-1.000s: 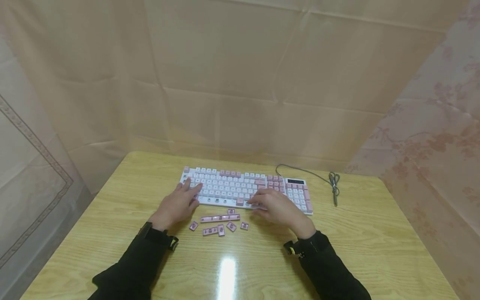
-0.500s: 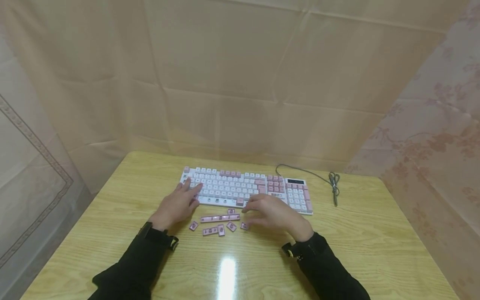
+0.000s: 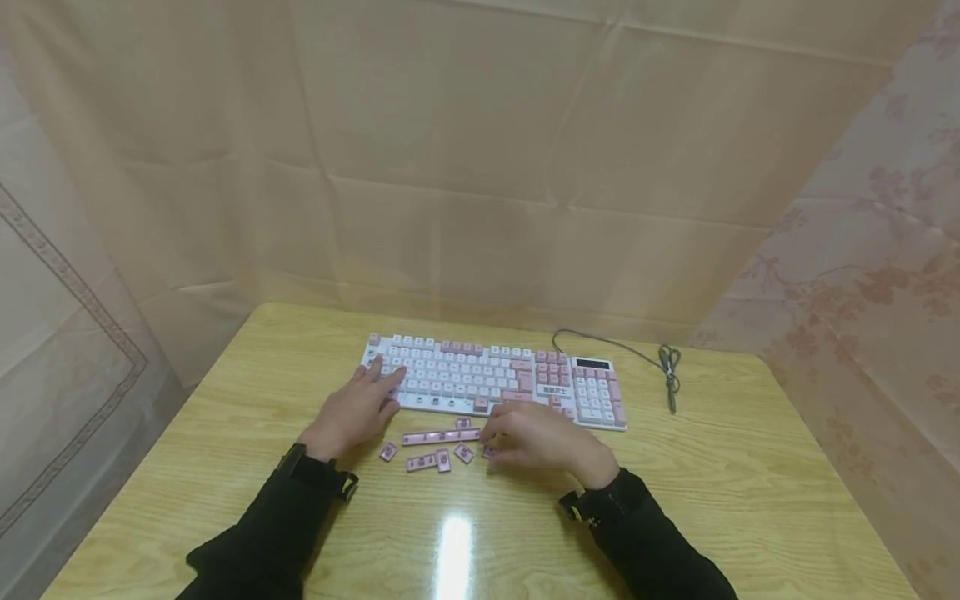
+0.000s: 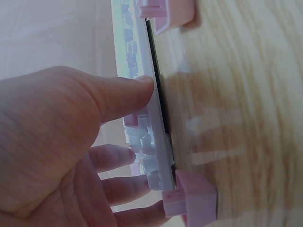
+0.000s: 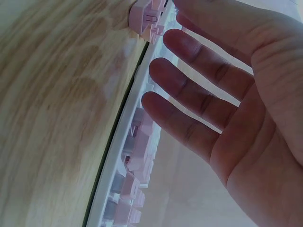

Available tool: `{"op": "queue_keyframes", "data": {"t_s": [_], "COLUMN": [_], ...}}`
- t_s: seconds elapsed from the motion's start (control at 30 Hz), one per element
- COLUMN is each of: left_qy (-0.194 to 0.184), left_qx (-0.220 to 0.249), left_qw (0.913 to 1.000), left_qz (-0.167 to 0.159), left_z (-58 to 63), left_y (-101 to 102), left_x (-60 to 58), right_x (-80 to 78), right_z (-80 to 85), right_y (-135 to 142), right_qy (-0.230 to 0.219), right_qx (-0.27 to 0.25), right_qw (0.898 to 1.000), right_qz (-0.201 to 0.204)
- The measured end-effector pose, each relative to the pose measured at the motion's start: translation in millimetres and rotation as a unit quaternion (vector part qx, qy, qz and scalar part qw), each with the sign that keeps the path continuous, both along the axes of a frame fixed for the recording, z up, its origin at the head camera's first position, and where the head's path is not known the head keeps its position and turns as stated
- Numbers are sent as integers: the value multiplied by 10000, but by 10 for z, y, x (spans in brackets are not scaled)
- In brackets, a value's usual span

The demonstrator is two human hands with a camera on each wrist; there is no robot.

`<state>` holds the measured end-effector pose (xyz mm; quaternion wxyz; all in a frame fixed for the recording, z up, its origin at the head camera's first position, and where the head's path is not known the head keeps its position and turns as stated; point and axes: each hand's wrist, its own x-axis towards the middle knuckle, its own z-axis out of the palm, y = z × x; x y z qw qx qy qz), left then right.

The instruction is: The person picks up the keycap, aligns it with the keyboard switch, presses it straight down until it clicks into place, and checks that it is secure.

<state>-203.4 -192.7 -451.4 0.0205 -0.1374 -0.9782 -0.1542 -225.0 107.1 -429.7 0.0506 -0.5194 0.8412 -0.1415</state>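
A white and pink keyboard (image 3: pixel 457 375) lies across the table; several switches in its front row show without caps. My left hand (image 3: pixel 352 412) rests on its left end, fingers spread over the keys, thumb (image 4: pixel 137 92) at the front edge. Before it lie loose pink keycaps, several of them turned underside up: a long spacebar (image 3: pixel 441 437), a shorter bar (image 3: pixel 422 462) and small ones such as this keycap (image 3: pixel 463 452). My right hand (image 3: pixel 536 437) is low over the right end of this group, fingers loosely extended, partly covering a small keycap (image 3: pixel 489 452).
The keyboard's grey cable (image 3: pixel 611 340) runs to a tied bundle (image 3: pixel 670 375) at the right. A beige cloth (image 3: pixel 480 167) hangs behind the wooden table (image 3: pixel 750 467). Table surface extends in front of the keycaps and to both sides.
My right hand has moved from the keyboard's front row down and left toward the loose keycaps, uncovering the keys at the right. My left hand has stayed in place.
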Motion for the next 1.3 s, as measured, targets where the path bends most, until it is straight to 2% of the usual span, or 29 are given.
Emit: {"op": "queue_keyframes", "data": {"t_s": [0.63, 0.73, 0.97, 1.3], "left_qy": [-51, 131, 894, 1301], "left_qx": [40, 4, 8, -32], "left_qw": [10000, 9999, 9951, 9876], "left_qz": [-21, -84, -424, -879], "left_z": [27, 22, 24, 51], "left_y": [8, -1, 9, -17], "left_x": [10, -5, -35, -76], "right_x": [18, 15, 13, -4], "right_z": [-40, -50, -70, -83], "right_y": [-24, -22, -30, -25], "right_qy": [-172, -177, -135, -101], "right_qx": [48, 107, 93, -35], "right_qw": [9998, 9998, 9999, 9999], "right_qz": [37, -9, -28, -121]}}
